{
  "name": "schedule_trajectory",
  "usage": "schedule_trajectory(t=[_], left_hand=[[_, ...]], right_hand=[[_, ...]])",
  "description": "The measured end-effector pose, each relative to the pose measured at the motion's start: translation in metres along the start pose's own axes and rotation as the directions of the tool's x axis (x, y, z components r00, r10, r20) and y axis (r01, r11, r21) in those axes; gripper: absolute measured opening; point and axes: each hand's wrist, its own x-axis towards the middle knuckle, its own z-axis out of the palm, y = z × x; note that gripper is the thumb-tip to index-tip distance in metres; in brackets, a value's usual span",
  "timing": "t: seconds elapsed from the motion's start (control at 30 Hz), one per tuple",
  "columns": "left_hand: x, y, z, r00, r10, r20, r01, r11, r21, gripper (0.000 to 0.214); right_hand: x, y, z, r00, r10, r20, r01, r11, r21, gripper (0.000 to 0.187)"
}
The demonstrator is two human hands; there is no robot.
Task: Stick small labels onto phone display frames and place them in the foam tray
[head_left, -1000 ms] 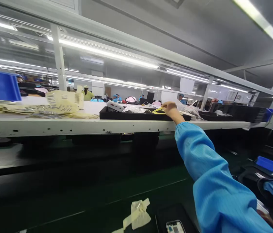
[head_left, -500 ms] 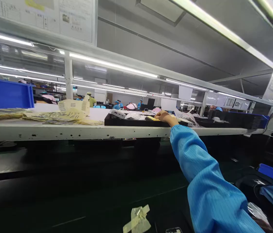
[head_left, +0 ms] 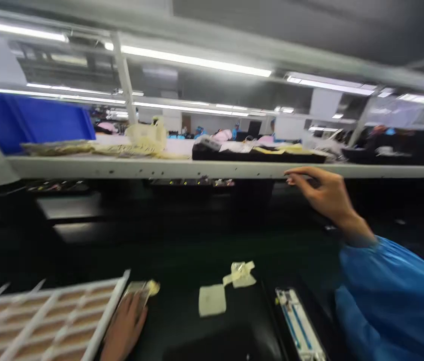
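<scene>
My right hand [head_left: 324, 195], in a blue sleeve, is raised in front of the shelf edge with thumb and fingers drawn together in a pinch. Anything between the fingertips is too small and blurred to make out. Low on the left, my left hand [head_left: 125, 326] is closed over a shiny, see-through piece with a yellow end [head_left: 142, 290], beside a white divided tray [head_left: 101, 328]. On the dark bench lie a pale yellow square [head_left: 212, 301] and a crumpled strip of film [head_left: 242, 275]. A long narrow device with blue strips [head_left: 299, 326] lies below my right hand.
Above the bench runs a white shelf [head_left: 174, 169]. It carries a black tray [head_left: 234, 155] with yellow sheets [head_left: 290, 149], stacked yellowish sheets [head_left: 121, 149] and a blue bin [head_left: 46, 123]. A slanted post [head_left: 124, 75] rises behind. People in blue show in the distance.
My right hand has drawn back from the black tray, down and to the right. The view has tipped down; my left hand and the divided tray now show. Yellow sheets in the black tray lie more spread.
</scene>
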Motion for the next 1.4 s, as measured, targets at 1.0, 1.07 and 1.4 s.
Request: schedule_trajectory(t=[1.0, 1.07, 1.4], left_hand=[[0.001, -0.004, -0.035, 0.971, 0.09, 0.22, -0.003, 0.931, -0.366, 0.071], [0.016, 0.009, -0.05, 0.931, 0.217, 0.293, -0.064, 0.889, -0.454, 0.07], [0.008, 0.043, -0.061, 0.711, 0.314, 0.63, 0.372, 0.593, -0.715, 0.033]], right_hand=[[-0.235, -0.116, 0.3, 0.344, 0.085, 0.935, -0.913, 0.264, 0.312, 0.046], [-0.225, -0.114, 0.272, 0.318, 0.004, 0.948, -0.925, 0.219, 0.309, 0.047], [-0.215, -0.124, 0.199, 0.324, -0.002, 0.946, -0.93, 0.182, 0.319, 0.029]])
